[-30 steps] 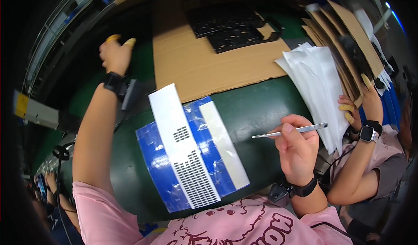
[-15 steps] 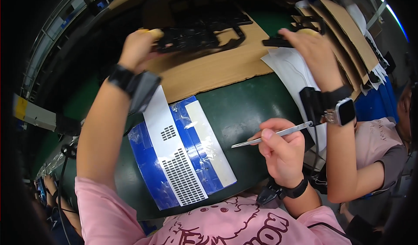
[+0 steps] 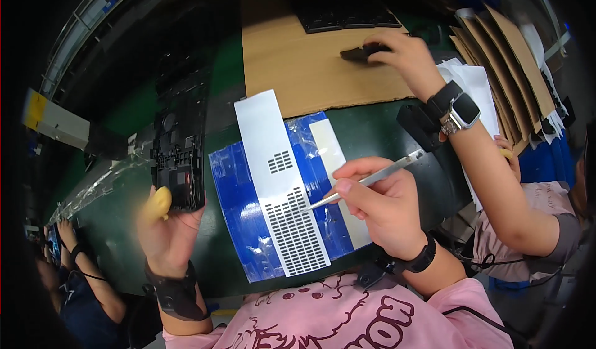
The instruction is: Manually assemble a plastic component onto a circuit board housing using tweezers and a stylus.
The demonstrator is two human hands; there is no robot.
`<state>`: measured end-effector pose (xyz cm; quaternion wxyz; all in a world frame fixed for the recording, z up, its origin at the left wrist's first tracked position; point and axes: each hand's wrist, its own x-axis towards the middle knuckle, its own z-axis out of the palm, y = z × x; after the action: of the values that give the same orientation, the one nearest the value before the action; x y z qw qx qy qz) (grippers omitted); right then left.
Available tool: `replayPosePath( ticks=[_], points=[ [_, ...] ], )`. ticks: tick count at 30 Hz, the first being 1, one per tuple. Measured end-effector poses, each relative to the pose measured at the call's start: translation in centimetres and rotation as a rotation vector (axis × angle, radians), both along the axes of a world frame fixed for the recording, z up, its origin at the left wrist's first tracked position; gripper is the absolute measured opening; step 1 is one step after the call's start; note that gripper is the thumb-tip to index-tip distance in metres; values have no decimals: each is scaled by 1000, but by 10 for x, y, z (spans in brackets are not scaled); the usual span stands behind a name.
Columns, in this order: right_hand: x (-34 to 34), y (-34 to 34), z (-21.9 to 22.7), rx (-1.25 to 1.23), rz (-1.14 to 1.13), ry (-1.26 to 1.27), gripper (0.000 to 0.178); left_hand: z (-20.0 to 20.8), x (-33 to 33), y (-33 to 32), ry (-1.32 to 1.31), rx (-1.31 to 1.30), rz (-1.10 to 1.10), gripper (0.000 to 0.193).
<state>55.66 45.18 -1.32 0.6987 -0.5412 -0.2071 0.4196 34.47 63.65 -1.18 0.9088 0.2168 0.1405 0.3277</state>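
My left hand, a yellow finger cot on its thumb, grips a long black plastic part by its near end. The part is held left of a blue film-covered board. My right hand pinches silver tweezers between thumb and fingers. Their points reach the right edge of a white strip that lies across the board. Rows of small black rectangles, like stickers, cover the strip's near part. Whether the tips touch one, I cannot tell. A pale strip lies on the board's right side.
At the right, a co-worker's hand holds a dark piece over a cardboard sheet. Black parts lie along its far edge. Cardboard dividers stand far right. Clear plastic film lies left on the green table.
My left hand has come back from the far cardboard with the black part, now beside the board. The tweezers have shifted left to the sticker strip. The co-worker's hand has moved left over the cardboard.
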Motion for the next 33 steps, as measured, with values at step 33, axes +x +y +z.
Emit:
replayPosePath(
  ticks=[33],
  points=[
    [5, 32, -39, -129, -67, -100, 12, -12, 26, -29, 464, 286, 387, 44]
  ],
)
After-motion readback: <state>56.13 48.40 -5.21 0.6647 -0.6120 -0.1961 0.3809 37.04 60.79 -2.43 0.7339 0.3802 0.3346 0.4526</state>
